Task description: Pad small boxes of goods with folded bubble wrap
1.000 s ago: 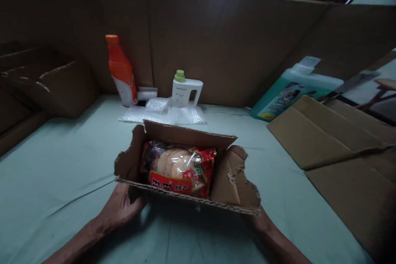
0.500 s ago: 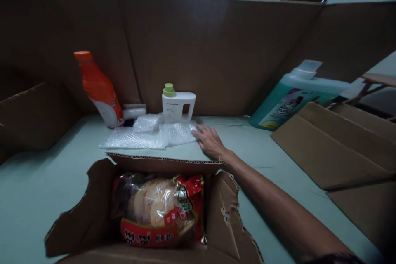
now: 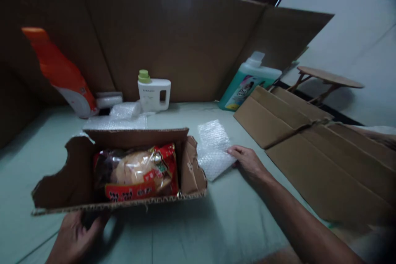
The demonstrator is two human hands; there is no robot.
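My right hand (image 3: 247,161) pinches the edge of a folded bubble wrap sheet (image 3: 213,136), which rests on the pale green surface just right of an open cardboard box (image 3: 192,169). Inside that box lies a clear and red plastic package (image 3: 139,171) of round, pale, flat food pieces. At the near left of the box, my left hand (image 3: 76,235) reaches up against its front wall. The rim hides the left fingertips, so their grip does not show. More bubble wrap (image 3: 116,121) lies behind the box.
An orange bottle (image 3: 63,74), a white jug with a green cap (image 3: 154,95) and a teal jug (image 3: 247,82) stand along a tall cardboard wall (image 3: 173,41). Cardboard flaps (image 3: 334,169) spread at the right, with a wooden stool (image 3: 329,76) beyond.
My right hand has drawn a bubble wrap sheet toward me and to the box's right side. My left hand has come into view at the box's front. The view has turned right.
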